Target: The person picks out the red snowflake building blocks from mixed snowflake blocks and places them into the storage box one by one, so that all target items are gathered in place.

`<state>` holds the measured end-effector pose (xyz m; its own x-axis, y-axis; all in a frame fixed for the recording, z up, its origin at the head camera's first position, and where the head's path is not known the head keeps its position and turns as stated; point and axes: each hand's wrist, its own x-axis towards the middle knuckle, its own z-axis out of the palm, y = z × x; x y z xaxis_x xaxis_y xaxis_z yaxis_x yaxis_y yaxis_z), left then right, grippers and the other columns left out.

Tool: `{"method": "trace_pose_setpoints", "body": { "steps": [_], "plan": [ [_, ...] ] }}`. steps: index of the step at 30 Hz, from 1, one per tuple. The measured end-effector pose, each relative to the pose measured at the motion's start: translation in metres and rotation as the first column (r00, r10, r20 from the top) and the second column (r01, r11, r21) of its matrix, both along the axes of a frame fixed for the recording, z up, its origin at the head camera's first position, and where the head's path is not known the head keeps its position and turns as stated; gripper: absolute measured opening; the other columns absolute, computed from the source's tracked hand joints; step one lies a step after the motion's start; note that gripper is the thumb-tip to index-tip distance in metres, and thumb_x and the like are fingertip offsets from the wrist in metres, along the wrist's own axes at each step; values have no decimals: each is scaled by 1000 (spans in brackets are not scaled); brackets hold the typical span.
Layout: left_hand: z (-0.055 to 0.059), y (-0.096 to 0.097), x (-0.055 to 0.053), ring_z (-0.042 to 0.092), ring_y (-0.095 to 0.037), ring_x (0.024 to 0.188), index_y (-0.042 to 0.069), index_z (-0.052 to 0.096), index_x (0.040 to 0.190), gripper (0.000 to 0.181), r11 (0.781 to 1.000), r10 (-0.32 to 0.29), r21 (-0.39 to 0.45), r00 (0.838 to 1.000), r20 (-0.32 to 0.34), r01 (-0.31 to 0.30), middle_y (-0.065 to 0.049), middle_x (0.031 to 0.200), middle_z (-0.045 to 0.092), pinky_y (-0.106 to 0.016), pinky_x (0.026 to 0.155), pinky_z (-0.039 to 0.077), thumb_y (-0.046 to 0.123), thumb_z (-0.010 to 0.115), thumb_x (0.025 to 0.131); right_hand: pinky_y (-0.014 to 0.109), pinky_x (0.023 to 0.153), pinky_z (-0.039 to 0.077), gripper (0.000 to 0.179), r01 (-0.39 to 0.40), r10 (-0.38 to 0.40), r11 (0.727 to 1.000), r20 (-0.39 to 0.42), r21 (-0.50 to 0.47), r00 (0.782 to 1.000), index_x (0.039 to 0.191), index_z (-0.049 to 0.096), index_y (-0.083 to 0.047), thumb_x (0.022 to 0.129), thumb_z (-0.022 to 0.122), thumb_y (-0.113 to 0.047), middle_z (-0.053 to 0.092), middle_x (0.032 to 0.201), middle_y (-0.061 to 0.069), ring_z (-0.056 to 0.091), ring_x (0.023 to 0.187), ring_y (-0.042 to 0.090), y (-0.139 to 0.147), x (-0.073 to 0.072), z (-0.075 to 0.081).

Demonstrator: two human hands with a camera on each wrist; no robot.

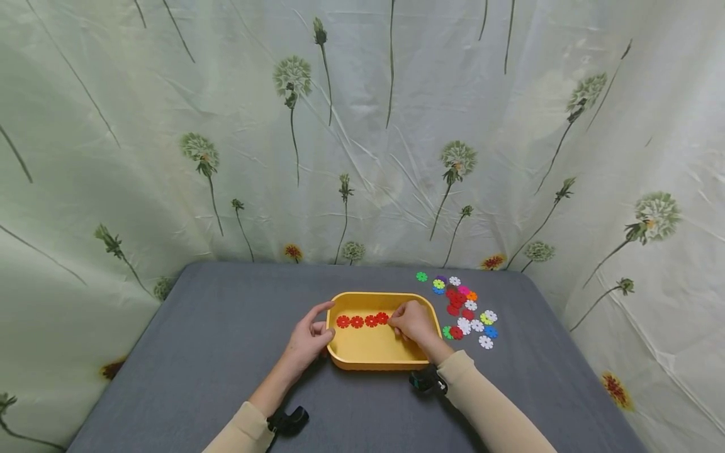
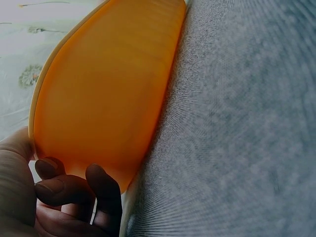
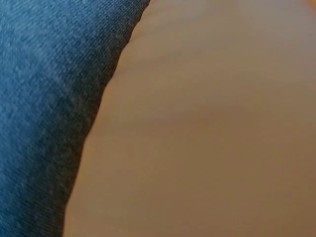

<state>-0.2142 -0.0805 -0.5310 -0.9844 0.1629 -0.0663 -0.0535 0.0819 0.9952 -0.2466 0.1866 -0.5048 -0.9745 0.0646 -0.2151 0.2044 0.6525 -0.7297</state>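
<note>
A shallow yellow tray (image 1: 368,363) with rounded corners stands on the table. My left hand (image 1: 308,336) holds its left end, the thumb at the rim; in the left wrist view the curled fingers (image 2: 61,191) lie against the orange-looking outer wall (image 2: 106,98). Several red notched plastic discs (image 1: 357,322) form a row across the tray. Reaching inside over the right end, my right hand (image 1: 415,322) pinches the rightmost red disc (image 1: 382,318), which overlaps its neighbour. The tray's wall (image 3: 197,123) fills most of the right wrist view, where my right fingers are hidden.
Loose notched discs (image 1: 464,325) in red, white, green, blue and other colours lie scattered right of the tray, some overlapping. Grey cloth (image 1: 238,327) covers the table. A flower-printed curtain (image 1: 368,157) hangs behind its far edge.
</note>
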Motion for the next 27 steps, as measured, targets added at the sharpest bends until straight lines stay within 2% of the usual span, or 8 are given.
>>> {"method": "trace_pose_setpoints", "body": {
  "steps": [9,16,21,27],
  "plan": [
    [-1,1,0,48,-18,56,21,55,152,63,1000,0,-5,1000,6,0,0,69,55,-26,50,42,2,70,93,21,45,37,17,0,0,1000,17,-5,1000,80,72,-7,92,81,-15,61,58,2,47,43,12,1,2,1],
    [-2,1,0,47,-18,55,22,54,152,63,1000,-7,-8,1000,4,7,0,70,56,-26,49,41,3,69,94,21,43,36,14,-6,5,997,-20,-77,1000,90,70,-3,92,79,-13,60,57,2,46,41,10,4,2,7],
    [-2,1,-1,45,-17,54,21,54,153,64,1000,-6,-9,1000,-3,6,0,69,55,-26,48,40,3,70,94,21,43,35,17,-39,33,985,-37,-170,999,100,70,-1,95,77,-16,59,57,2,43,40,10,9,4,22],
    [-1,1,-1,47,-17,57,23,55,152,63,1000,6,-18,1000,4,-5,0,70,55,-26,50,40,4,70,94,22,45,34,27,-47,32,943,-51,-330,998,116,70,-3,98,75,-23,60,61,2,40,42,10,27,11,48]
  ]
}}
